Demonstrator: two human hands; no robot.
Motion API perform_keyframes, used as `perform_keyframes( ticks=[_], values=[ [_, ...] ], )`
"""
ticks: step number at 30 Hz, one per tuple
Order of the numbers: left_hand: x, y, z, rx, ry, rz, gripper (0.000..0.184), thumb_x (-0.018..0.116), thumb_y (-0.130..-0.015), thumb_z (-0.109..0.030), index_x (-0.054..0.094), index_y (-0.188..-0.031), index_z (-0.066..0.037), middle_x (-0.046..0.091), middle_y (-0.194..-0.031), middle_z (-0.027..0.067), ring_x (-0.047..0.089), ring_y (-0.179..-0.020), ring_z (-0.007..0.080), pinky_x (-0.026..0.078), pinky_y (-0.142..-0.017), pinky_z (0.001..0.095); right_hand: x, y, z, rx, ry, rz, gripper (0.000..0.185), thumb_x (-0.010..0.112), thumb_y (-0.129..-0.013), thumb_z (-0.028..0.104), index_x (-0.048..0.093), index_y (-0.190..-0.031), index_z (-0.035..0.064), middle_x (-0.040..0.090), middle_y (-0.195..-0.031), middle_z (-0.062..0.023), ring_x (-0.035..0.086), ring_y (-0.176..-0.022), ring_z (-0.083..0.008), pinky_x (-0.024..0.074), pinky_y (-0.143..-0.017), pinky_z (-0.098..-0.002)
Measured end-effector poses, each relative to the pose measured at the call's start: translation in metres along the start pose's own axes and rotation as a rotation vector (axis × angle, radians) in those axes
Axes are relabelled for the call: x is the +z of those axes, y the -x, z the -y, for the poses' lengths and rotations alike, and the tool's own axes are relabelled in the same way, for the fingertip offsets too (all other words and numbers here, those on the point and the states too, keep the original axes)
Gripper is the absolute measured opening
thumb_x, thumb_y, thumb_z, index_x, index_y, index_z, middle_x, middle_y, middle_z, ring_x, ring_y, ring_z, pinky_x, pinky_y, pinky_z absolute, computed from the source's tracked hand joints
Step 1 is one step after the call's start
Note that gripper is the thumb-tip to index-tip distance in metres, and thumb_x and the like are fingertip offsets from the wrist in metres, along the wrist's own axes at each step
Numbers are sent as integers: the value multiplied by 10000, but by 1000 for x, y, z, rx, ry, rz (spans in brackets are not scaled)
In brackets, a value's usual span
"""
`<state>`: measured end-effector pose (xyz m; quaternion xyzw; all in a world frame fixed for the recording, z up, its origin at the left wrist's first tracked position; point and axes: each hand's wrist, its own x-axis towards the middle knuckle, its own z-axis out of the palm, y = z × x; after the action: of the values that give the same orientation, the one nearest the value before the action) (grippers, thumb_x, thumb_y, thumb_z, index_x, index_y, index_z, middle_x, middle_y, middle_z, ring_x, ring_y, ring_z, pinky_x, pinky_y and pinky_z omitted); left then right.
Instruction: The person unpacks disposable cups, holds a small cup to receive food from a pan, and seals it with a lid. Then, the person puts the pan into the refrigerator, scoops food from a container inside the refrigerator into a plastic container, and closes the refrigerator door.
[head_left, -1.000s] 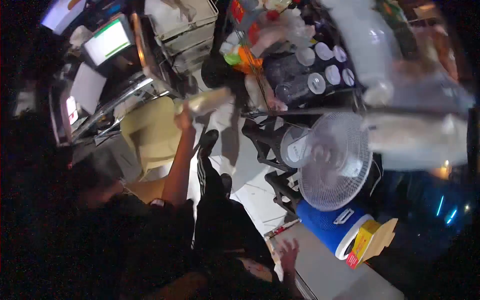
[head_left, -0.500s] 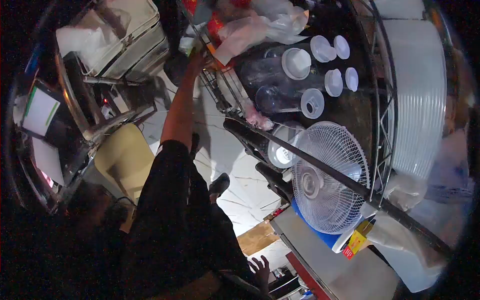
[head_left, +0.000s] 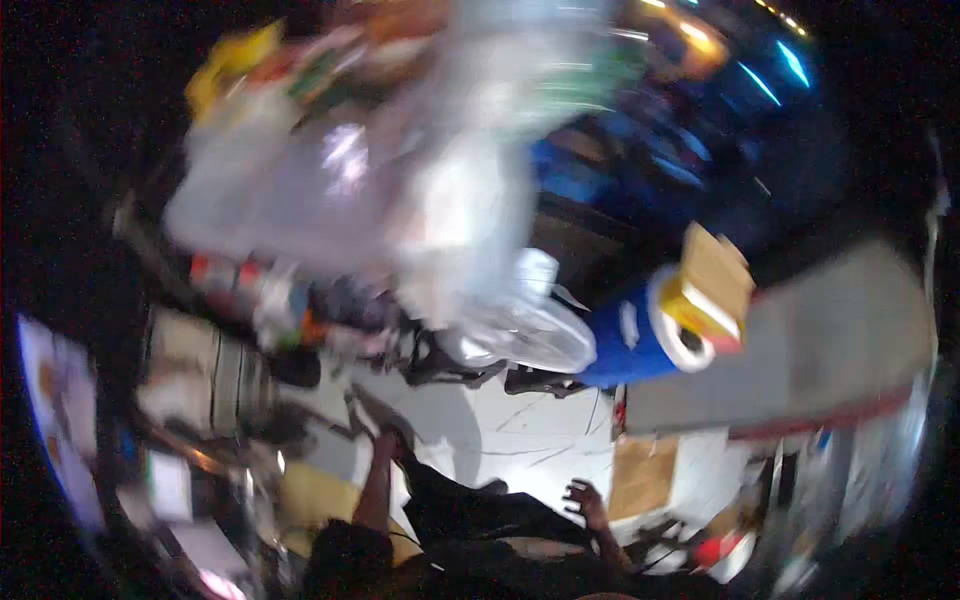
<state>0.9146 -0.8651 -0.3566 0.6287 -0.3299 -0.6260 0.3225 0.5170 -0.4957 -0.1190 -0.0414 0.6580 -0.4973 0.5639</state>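
My left hand [head_left: 388, 442] hangs low at the left, over the pale floor. It is smeared by motion, so its fingers and anything in them cannot be made out. The tan chair [head_left: 318, 500] is the thing nearest to that arm. My right hand [head_left: 583, 499] is lower right of centre, fingers spread and holding nothing. Beyond it a brown board [head_left: 643, 478] lies on the floor. Ahead of both hands, the white fan [head_left: 535, 338] stands beside a blue drum-like container [head_left: 630, 340].
A yellow cardboard box [head_left: 715, 285] sits by the blue container. To the right extends a grey tabletop [head_left: 820, 350]. Stacked trays [head_left: 185, 365] stand at the left. Blurred clear plastic [head_left: 450, 200] fills the upper middle. The pale floor [head_left: 530, 450] shows between.
The view has swung to the right and up, and is blurred. My left hand has come back from beside the rack. My right hand stays spread.
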Motion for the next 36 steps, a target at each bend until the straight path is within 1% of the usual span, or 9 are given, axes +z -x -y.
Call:
perform_keyframes(
  ticks=[2,8,11,18,27,28,29,30,36],
  values=[
    [51,51,-11,-16,-129,229,236,603,-931,-300,599,-1078,-114,626,-860,41,589,-635,151,482,-532,267,-8,13,-9,-338,192,6,428,620,-914,278,494,-1292,120,615,-1151,-81,614,-1061,-228,535,-832,-432],
    [229,169,2,-45,-611,855,235,599,-932,-292,596,-1072,-104,631,-870,40,596,-642,144,483,-534,254,-72,33,-36,-297,65,-328,390,601,-936,300,540,-1253,82,624,-1010,-14,596,-875,-115,511,-732,-297],
    [303,206,0,-19,-870,1098,234,597,-932,-288,595,-1069,-99,634,-874,39,599,-646,140,484,-536,248,-134,-8,-89,-778,116,-574,409,660,-884,307,572,-1210,77,649,-1022,-50,598,-901,-132,494,-780,-294],
    [433,307,-16,-11,-1248,1409,233,593,-932,-279,592,-1063,-87,640,-885,38,607,-655,132,486,-539,233,-225,149,-109,-652,-336,-1009,330,622,-849,273,602,-1137,114,689,-938,-58,645,-899,-199,493,-821,-349],
    [662,446,74,-25,-1692,1741,192,586,-950,-242,607,-1056,-84,676,-896,50,526,-590,51,416,-468,185,-263,205,-183,-214,-688,-1270,402,694,-821,204,584,-1191,91,607,-1149,-102,613,-921,-230,507,-787,-374],
    [687,449,99,-105,-1678,1792,197,587,-951,-246,611,-1064,-87,677,-880,54,502,-574,43,395,-452,179,-260,189,-214,-224,-422,-1661,419,715,-798,206,590,-1184,104,600,-1152,-115,606,-960,-237,501,-819,-367],
    [705,495,103,132,-1838,1897,208,586,-953,-251,612,-1064,-76,668,-886,61,486,-579,41,377,-454,175,-253,217,-207,-153,-728,-1746,428,725,-782,198,592,-1180,116,600,-1147,-117,598,-991,-241,492,-847,-369],
    [742,469,147,-98,-1833,2049,218,580,-957,-263,609,-1048,-68,653,-891,51,507,-597,51,394,-495,185,-244,230,-216,66,-715,-1862,419,729,-775,193,601,-1166,117,595,-1165,-120,597,-985,-232,492,-855,-367],
    [829,646,190,96,-1908,2397,264,558,-960,-302,608,-1070,-67,649,-937,34,574,-726,109,456,-660,249,-161,368,-186,784,-556,-2531,399,758,-707,156,637,-1079,77,619,-1066,-118,588,-974,-261,481,-844,-370]
  ],
)
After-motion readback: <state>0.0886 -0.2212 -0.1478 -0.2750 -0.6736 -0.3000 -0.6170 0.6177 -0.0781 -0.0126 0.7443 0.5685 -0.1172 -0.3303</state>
